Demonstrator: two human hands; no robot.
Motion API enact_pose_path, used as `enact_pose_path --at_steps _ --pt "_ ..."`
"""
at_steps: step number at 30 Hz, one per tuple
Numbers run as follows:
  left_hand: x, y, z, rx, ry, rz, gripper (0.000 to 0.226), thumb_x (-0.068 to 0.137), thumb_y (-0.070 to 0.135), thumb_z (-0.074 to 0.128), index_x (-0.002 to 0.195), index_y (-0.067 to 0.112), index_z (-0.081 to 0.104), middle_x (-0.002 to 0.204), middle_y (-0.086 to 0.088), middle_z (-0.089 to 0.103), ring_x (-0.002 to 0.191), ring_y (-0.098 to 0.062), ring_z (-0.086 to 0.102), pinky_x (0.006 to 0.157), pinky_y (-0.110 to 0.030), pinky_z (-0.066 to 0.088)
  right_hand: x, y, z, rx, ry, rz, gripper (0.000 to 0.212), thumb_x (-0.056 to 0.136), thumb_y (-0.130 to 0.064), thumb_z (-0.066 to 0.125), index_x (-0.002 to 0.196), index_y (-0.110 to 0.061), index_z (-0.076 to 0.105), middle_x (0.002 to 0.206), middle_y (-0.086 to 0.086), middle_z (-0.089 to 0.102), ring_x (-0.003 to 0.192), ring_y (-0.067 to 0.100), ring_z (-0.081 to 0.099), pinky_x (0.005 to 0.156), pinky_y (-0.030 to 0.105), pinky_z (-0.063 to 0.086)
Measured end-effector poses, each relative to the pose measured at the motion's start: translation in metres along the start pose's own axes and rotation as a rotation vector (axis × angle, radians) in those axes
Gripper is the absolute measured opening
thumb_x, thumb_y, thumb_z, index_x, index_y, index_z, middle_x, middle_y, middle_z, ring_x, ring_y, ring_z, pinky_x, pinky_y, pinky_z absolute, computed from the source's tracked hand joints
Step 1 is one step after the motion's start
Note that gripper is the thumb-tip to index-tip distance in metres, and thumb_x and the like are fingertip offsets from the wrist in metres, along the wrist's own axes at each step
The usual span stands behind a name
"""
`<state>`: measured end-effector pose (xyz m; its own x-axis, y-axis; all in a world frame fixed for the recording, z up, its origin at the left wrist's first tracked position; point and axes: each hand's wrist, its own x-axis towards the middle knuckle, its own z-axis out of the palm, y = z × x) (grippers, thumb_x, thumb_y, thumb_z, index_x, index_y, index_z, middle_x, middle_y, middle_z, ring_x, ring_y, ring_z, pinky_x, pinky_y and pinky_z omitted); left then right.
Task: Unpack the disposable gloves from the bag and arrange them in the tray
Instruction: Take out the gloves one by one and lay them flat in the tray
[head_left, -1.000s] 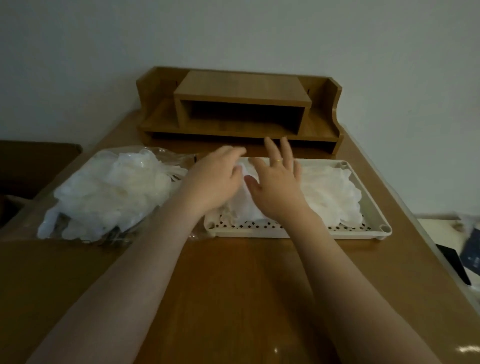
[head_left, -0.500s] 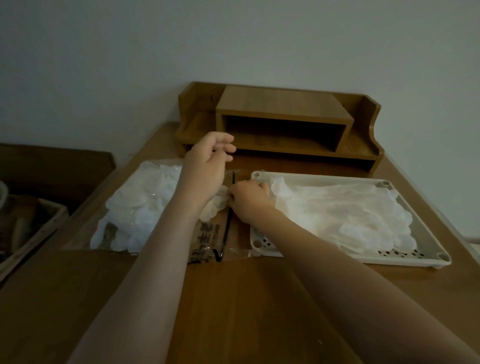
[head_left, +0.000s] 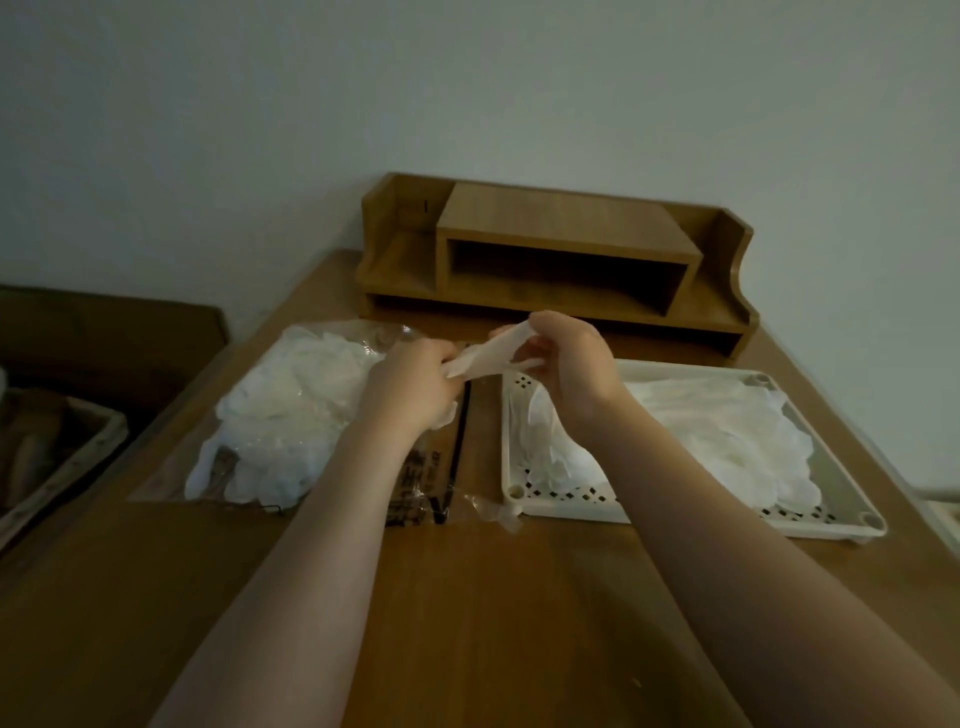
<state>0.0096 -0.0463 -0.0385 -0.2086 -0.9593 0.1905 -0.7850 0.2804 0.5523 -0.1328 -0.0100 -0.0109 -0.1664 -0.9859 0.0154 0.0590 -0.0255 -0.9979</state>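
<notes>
A clear plastic bag (head_left: 244, 457) stuffed with white disposable gloves (head_left: 291, 410) lies on the left of the wooden table. To its right stands a cream perforated tray (head_left: 566, 501) holding a flat layer of gloves (head_left: 727, 431). Between bag and tray, my left hand (head_left: 415, 384) and my right hand (head_left: 571, 364) each pinch an end of one thin translucent glove (head_left: 488, 356), stretched between them above the table. The bag's open mouth with its black strip (head_left: 460, 441) lies under my left wrist.
A wooden desk organiser (head_left: 561, 265) stands against the wall behind the tray. A lower surface with a light-rimmed box (head_left: 62, 457) sits off the table's left edge. Bare tabletop (head_left: 467, 623) stretches toward me between my forearms.
Both hands have left the tray and reached the bag's mouth. They have now lifted one glove and hold it stretched between them. The camera has shifted left and tilted.
</notes>
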Motion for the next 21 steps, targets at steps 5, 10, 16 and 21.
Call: enact_pose_path --at_steps 5,10,16,21 --pt "0.004 -0.005 -0.005 0.093 -0.111 -0.018 0.012 0.085 0.008 0.053 0.080 0.013 0.062 0.069 0.000 0.056 0.065 -0.019 0.056 0.053 -0.028 0.037 -0.002 0.010 -0.011 0.227 0.173 0.167 0.025 0.100 -0.023 0.043 0.080 -0.014 0.055 0.070 0.003 0.057 0.070 0.016 0.056 0.082 0.035 0.050" --pt "-0.002 -0.009 -0.017 -0.188 -0.197 0.091 0.025 0.093 0.024 0.056 0.117 0.023 0.059 0.106 0.010 0.058 0.096 -0.010 0.056 0.072 -0.021 0.045 0.002 0.022 -0.019 0.115 0.122 0.192 0.026 0.100 -0.024 0.040 0.076 -0.014 0.046 0.066 0.000 0.045 0.059 0.013 0.041 0.068 0.032 0.040" --pt "-0.006 -0.002 -0.018 -0.233 -0.225 0.084 0.018 0.095 0.032 0.051 0.102 0.021 0.064 0.102 0.003 0.063 0.092 -0.015 0.060 0.077 -0.034 0.051 -0.006 0.024 -0.020 -0.297 -0.077 0.048 0.041 0.088 -0.042 0.060 0.121 -0.021 0.049 0.107 0.002 0.057 0.092 0.018 0.060 0.076 0.029 0.054" --pt "-0.005 -0.003 -0.019 -0.102 -0.191 0.083 0.025 0.095 0.030 0.051 0.092 0.008 0.062 0.091 -0.009 0.064 0.082 -0.025 0.061 0.063 -0.028 0.043 -0.005 0.018 -0.016 -0.709 -0.186 -0.208 0.023 0.082 -0.028 0.071 0.098 -0.015 0.062 0.094 0.007 0.064 0.085 0.024 0.061 0.075 0.040 0.053"
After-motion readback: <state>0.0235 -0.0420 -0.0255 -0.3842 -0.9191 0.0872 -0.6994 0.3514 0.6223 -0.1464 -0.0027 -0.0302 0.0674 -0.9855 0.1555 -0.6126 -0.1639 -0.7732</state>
